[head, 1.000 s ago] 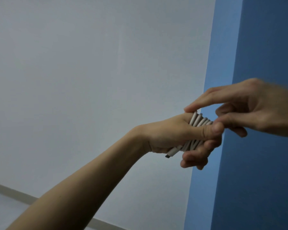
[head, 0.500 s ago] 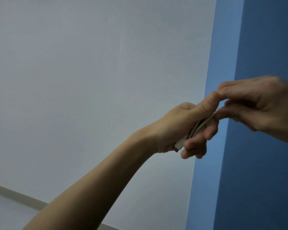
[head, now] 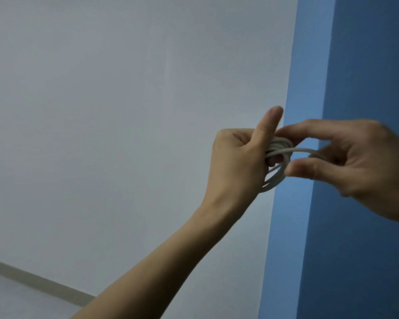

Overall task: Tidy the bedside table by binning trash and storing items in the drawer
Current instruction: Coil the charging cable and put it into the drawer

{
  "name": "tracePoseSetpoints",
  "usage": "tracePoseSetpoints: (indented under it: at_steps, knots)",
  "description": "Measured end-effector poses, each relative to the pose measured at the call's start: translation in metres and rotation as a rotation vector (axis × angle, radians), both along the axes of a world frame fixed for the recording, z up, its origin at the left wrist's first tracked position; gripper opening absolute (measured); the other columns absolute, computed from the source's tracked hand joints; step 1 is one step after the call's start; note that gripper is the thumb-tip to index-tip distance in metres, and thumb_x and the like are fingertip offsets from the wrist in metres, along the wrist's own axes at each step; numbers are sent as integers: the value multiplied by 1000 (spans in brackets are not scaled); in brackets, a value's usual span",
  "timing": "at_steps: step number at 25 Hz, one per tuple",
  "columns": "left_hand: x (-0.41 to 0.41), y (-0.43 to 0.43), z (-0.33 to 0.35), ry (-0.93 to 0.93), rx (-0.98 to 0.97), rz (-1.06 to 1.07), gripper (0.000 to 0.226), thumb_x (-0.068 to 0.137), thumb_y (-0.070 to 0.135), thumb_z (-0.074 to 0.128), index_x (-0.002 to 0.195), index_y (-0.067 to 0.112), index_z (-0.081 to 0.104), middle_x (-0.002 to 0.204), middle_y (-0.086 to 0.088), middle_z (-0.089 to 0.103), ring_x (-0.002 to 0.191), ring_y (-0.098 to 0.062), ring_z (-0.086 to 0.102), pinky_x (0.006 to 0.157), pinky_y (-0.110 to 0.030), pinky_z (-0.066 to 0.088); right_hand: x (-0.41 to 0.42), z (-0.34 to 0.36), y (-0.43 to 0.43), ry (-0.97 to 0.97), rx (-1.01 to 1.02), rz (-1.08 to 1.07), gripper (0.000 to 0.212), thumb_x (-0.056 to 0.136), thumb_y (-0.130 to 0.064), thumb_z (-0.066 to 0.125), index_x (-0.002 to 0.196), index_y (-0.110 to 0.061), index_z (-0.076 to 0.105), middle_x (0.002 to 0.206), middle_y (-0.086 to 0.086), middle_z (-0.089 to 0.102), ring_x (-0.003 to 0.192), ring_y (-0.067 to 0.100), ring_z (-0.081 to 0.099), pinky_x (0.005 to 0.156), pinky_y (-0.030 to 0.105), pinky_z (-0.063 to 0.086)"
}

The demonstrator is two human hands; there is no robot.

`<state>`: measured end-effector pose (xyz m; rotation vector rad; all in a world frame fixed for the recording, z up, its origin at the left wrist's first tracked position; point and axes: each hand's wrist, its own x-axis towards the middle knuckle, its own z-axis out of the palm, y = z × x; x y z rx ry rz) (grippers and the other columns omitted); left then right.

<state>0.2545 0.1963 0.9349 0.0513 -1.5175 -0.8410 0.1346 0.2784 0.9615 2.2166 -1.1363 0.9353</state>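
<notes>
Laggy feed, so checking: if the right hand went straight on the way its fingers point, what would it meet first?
The coiled white cable gripped in the left hand. The right hand looks to be touching the coil, with one strand running into its fingers, though blur leaves depth unclear.

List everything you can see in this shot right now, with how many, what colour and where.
cable: one, white, coiled, held up in the air between both hands
white wall: one, pale grey-white, left and centre
blue wall: one, blue, right side, behind the hands
skirting: one strip, grey-beige, lower left at the foot of the white wall
floor: one patch, pale grey, bottom left corner
left hand: one, centre, grips the coil, thumb up
right hand: one, right, pinches a loose strand of the coil
</notes>
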Motion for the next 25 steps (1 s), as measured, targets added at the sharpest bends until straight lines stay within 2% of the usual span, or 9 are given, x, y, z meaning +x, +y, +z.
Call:
tracePoseSetpoints:
  at_steps: [2, 5, 8, 10, 13, 17, 19, 22, 25]
  knots:
    - [-3, -1, 3, -9, 9, 9, 66, 92, 38, 50, 32, 13, 42, 28, 6, 34, 32, -14, 30, 37, -17, 25, 1, -3, -7, 75, -124, -103, 25, 79, -45, 53, 90, -26, 66, 57, -17, 59, 44, 1, 45, 45, 4, 31]
    - [-8, -3, 0, 0, -34, 59, 59, 94, 38, 49, 43, 8, 48, 33, 3, 39, 36, -16, 37, 41, -21, 33, 0, -5, -18, 152, -337, -269, 38, 88, -37, 41, 77, -9, 64, 61, 0, 59, 52, 12, 51, 56, 22, 37]
    - [-3, -15, -8, -17, -141, 175, 44, 92, 38, 51, 59, 10, 61, 48, 4, 54, 49, -16, 51, 52, -30, 49, -4, -5, -21, 114, -434, -309, 41, 90, -35, 36, 70, -7, 57, 60, 2, 52, 50, 26, 50, 57, 30, 34]
    - [9, -23, -11, -79, -122, 140, 31, 91, 30, 55, 69, 10, 60, 52, 4, 56, 52, -16, 53, 48, -30, 48, -10, -5, -22, 51, -434, -294, 41, 90, -39, 34, 69, -10, 55, 60, -1, 49, 50, 23, 48, 56, 25, 34]
    - [27, -26, -9, -222, -61, -106, 23, 92, 14, 54, 73, 5, 61, 62, -9, 58, 60, -16, 56, 45, -23, 44, -16, -6, -27, -26, -404, -267, 35, 89, -41, 34, 70, -17, 51, 58, -8, 48, 56, 18, 43, 60, 15, 35]
    - [29, -35, -6, -276, -100, -155, 10, 81, 14, 65, 71, 15, 63, 82, -2, 64, 79, -15, 60, 71, -28, 49, -12, -11, -32, -106, -342, -215, 30, 91, -37, 41, 68, -20, 50, 55, -13, 46, 64, 3, 52, 52, 8, 36]
    - [27, -37, -6, -257, -31, -280, 14, 82, 2, 65, 81, 10, 54, 92, -11, 63, 84, -25, 63, 74, -32, 53, -11, -14, -35, -154, -298, -187, 29, 89, -37, 41, 66, -22, 49, 55, -11, 47, 61, 0, 53, 50, 9, 38]
    - [24, -38, -8, -285, -53, -310, 23, 83, -5, 60, 101, 6, 51, 81, -11, 59, 72, -28, 61, 68, -29, 55, -11, -18, -39, -147, -280, -219, 29, 89, -37, 41, 64, -23, 49, 53, -9, 48, 59, -2, 53, 50, 7, 35]
    - [21, -36, -9, -281, -132, -143, 26, 78, -7, 67, 98, 8, 60, 67, -3, 56, 63, -21, 60, 59, -25, 54, -10, -23, -40, -182, -209, -226, 32, 87, -41, 40, 62, -24, 51, 60, -4, 56, 58, -1, 53, 50, 8, 35]
